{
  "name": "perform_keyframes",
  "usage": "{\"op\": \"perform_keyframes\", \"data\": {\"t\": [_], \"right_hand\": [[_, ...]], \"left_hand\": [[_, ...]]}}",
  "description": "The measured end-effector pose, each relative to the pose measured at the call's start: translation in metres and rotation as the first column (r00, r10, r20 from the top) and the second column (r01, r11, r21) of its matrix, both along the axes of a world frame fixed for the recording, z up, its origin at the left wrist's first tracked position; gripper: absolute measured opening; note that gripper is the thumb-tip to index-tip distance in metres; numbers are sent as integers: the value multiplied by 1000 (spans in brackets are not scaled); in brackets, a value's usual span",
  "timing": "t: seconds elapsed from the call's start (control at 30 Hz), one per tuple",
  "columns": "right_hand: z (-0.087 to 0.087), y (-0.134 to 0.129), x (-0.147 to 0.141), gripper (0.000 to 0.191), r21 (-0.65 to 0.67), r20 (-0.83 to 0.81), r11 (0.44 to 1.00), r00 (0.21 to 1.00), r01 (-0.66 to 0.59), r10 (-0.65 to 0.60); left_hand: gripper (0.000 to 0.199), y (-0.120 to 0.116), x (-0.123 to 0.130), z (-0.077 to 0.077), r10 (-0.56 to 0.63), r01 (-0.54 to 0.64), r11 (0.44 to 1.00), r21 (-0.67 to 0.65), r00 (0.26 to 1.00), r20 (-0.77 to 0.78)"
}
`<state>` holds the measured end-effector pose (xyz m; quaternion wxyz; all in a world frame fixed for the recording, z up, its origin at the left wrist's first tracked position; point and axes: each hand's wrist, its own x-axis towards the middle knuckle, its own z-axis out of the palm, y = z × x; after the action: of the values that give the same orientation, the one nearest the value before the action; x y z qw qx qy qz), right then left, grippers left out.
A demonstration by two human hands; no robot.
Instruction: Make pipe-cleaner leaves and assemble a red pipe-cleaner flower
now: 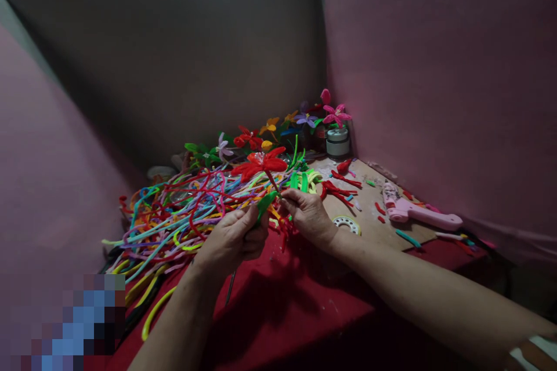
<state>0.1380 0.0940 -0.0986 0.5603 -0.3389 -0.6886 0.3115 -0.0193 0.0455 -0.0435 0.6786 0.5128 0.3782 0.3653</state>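
A red pipe-cleaner flower [261,163] is held up in front of me, its thin stem slanting down to the right. My right hand [310,214] pinches that stem near its lower end, fingers closed. Beside it, my left hand [239,233] is closed on a green leaf [265,205] whose tip reaches the stem at the right fingertips. Whether leaf and stem are joined there, I cannot tell. Behind and left of the hands spreads a heap of loose coloured pipe cleaners [174,226].
Finished flowers, among them a pink flower [336,115], stand at the back near a grey-lidded jar [338,142]. A pink glue-gun-like tool [422,214] and red scraps lie on a brown board [369,226]. A white holed ring [347,225] sits by my right wrist. Red cloth [296,301] covers the table.
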Motion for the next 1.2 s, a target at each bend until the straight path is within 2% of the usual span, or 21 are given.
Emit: {"op": "perform_keyframes", "data": {"t": [0.17,0.3,0.47,0.53,0.63,0.7,0.77,0.87,0.97,1.07,1.2], "right_hand": [[0,0,0,17,21,-1,1000,1000,1,-1],[-2,5,1,16,-50,-75,999,997,15,-19],[-2,9,0,14,-117,-163,993,987,-20,1],[0,9,0,15,-180,-202,983,979,-17,-20],[6,9,2,15,-246,-261,969,964,-22,-44],[11,8,3,16,-255,-299,966,954,-47,-33],[14,7,4,15,-267,-336,960,942,-84,-11],[16,4,4,15,-291,-413,943,910,-164,31],[16,3,3,18,-313,-471,919,879,-239,68],[16,4,4,19,-341,-492,903,868,-262,66],[14,7,3,19,-330,-579,887,811,-324,81]], "left_hand": [[42,0,6,0,96,-99,994,54,994,55],[37,-2,6,-1,72,-73,997,28,997,11],[33,-2,3,-2,101,-107,986,124,993,55],[30,-1,-1,-2,67,-70,990,126,997,25],[23,2,-7,-1,-28,50,988,144,989,-147],[21,3,-9,-1,-114,162,977,140,947,-300],[20,5,-7,-3,-140,211,967,146,909,-392],[21,8,0,-9,-44,139,968,207,912,-409],[22,12,6,-16,102,-9,965,261,933,-344],[23,16,9,-22,224,-145,952,270,931,-290],[26,17,15,-25,312,-222,932,288,895,-319]]}}
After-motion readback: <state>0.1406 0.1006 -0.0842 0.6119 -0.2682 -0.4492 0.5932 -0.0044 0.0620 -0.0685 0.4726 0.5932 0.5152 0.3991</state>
